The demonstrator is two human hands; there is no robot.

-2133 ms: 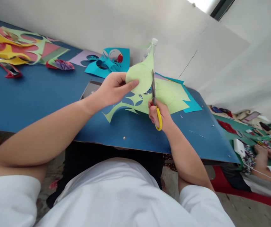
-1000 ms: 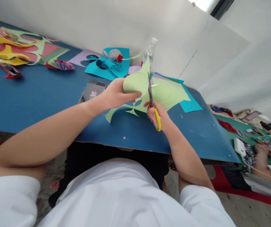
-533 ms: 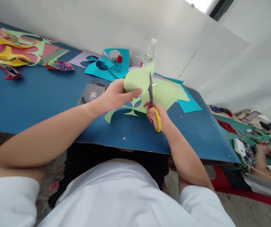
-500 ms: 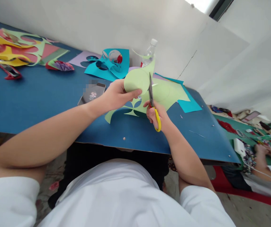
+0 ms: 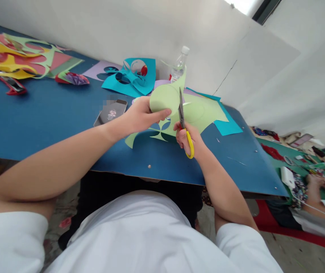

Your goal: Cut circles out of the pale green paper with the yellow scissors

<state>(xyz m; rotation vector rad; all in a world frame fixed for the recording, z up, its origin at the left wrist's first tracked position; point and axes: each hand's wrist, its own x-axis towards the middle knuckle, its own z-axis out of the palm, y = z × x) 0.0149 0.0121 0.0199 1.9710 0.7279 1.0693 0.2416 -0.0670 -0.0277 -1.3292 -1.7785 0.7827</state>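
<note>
Held up over the blue table is a light green sheet of paper (image 5: 205,108) with round cut-outs along it. My left hand (image 5: 147,113) pinches a round part of this paper (image 5: 164,98), thumb in front and fingers behind. In my right hand (image 5: 189,138) is a pair of scissors (image 5: 189,144) with yellow handles, its dark blades pointing up at the right edge of the round part. Whether the blades are fully closed cannot be made out. A narrow strip of the green paper curls up beyond the blade tips.
Behind the hands lie cut turquoise paper (image 5: 139,85) and a clear bottle (image 5: 179,64) by the wall. A phone (image 5: 113,112) rests near my left wrist. Coloured scraps (image 5: 9,57) and a stapler-like red tool (image 5: 14,85) are at left. Another person's hands (image 5: 316,180) work at the right.
Almost nothing differs. The hands, paper and scissors keep the same arrangement, with only a very slight shift of the whole view.
</note>
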